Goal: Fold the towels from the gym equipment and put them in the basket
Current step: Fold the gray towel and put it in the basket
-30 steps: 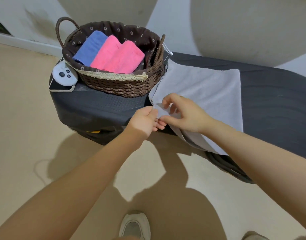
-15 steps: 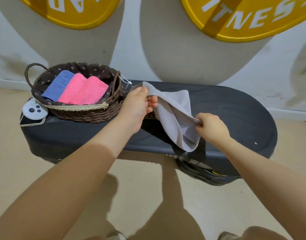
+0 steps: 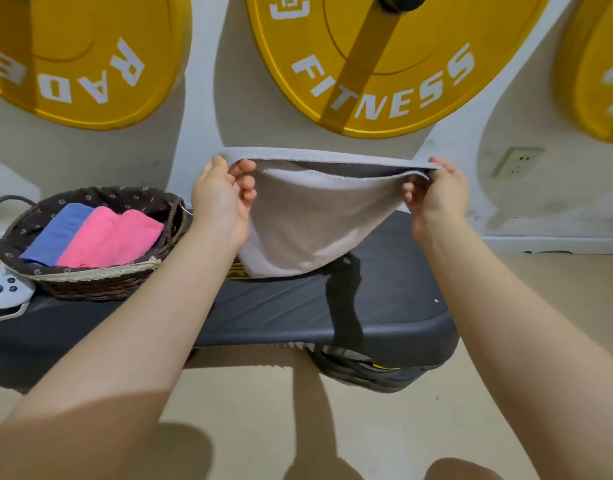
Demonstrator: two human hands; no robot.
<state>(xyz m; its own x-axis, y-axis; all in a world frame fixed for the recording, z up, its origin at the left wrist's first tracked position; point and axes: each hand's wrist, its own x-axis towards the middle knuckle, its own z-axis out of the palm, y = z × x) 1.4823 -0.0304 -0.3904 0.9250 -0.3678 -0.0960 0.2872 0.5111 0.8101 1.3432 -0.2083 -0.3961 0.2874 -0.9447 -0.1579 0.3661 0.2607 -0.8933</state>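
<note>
Both hands, left hand [image 3: 222, 195] and right hand [image 3: 436, 195], pinch the grey towel's [image 3: 308, 223] doubled top corners, lifting it above the counter [image 3: 384, 306], apparently to align the fold; basket [image 3: 100, 282] waits at the left end.

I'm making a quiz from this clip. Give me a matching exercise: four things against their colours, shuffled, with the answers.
Things:
1. towel held up by both hands
2. leftmost towel in the basket
3. weight plates
4. bench

Colours:
A. yellow
B. black
C. grey
D. blue

Pairs: 1-C, 2-D, 3-A, 4-B
</note>
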